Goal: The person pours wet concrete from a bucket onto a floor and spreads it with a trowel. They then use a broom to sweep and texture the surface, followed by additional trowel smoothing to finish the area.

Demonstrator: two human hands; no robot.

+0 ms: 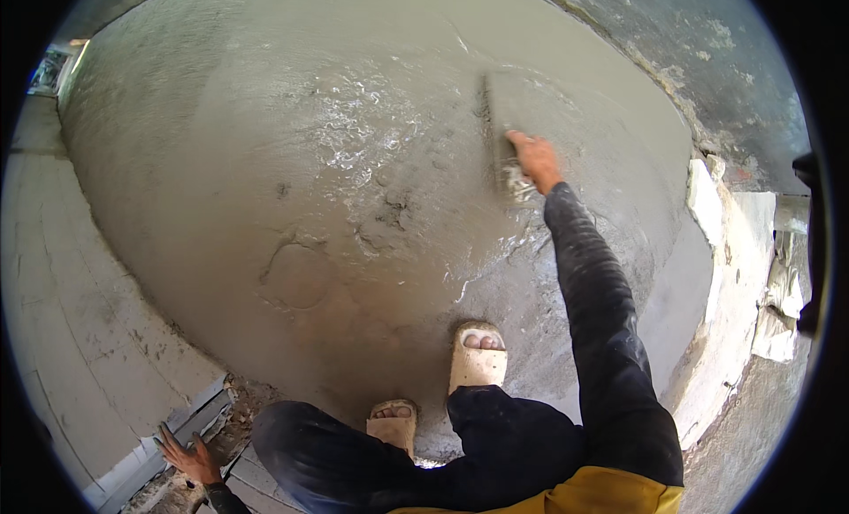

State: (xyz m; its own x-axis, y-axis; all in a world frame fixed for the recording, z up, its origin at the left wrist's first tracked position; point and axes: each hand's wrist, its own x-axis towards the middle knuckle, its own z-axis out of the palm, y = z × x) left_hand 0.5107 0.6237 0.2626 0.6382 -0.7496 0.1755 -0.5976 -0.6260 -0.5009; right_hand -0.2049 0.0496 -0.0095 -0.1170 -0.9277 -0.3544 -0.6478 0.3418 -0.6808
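Wet grey cement [265, 125] covers the floor in front of me, smooth at the far side and lumpy and shiny with water in the middle. My right hand [534, 160] is closed around the grip of a long plastering trowel [516, 182], smeared with cement and flat on the surface. A dark ridge of cement lies along the trowel's left edge. The grip itself is mostly hidden under my fingers. At the lower left, my left hand [190, 458] rests with fingers spread on a pale ledge edge [146, 456], holding nothing.
My feet in cement-stained sandals [478, 364] stand at the near side of the wet patch. A pale tiled ledge [80, 293] borders it on the left. On the right are a rough white broken edge [738, 249] and a stained grey wall [707, 63].
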